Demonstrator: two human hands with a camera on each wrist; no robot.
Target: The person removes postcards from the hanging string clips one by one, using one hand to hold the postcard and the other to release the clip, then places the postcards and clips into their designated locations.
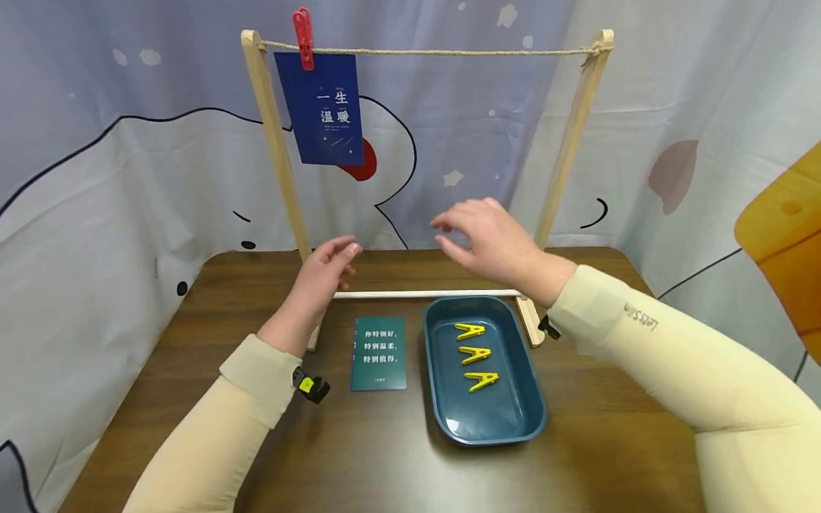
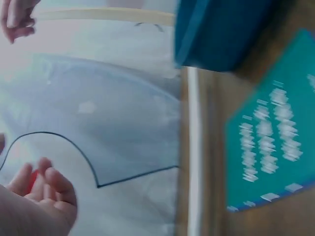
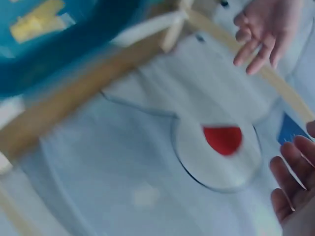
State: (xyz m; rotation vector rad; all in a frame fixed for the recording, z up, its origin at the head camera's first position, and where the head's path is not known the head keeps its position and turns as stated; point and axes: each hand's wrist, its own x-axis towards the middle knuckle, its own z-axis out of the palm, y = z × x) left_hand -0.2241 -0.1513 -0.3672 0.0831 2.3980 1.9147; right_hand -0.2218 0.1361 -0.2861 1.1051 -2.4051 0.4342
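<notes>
In the head view my left hand (image 1: 326,274) hovers over the back left of the table, its fingers loosely bent around nothing. My right hand (image 1: 490,239) is raised above the far end of a blue tray (image 1: 449,420), fingers relaxed and also holding nothing. A dark blue card (image 1: 327,135) with white characters hangs tilted from a rope (image 1: 449,52), gripped by a red clothespin (image 1: 304,39) near the left post. A green card (image 1: 378,354) with white characters lies on the table left of the tray. Several yellow clothespins (image 1: 475,354) lie in a column inside the tray.
The rope runs between two wooden posts, the left one (image 1: 276,135) and the right one (image 1: 574,135). A white bar (image 1: 423,293) joins them low down. Behind the brown wooden table (image 1: 256,442) hangs a patterned curtain (image 1: 160,178).
</notes>
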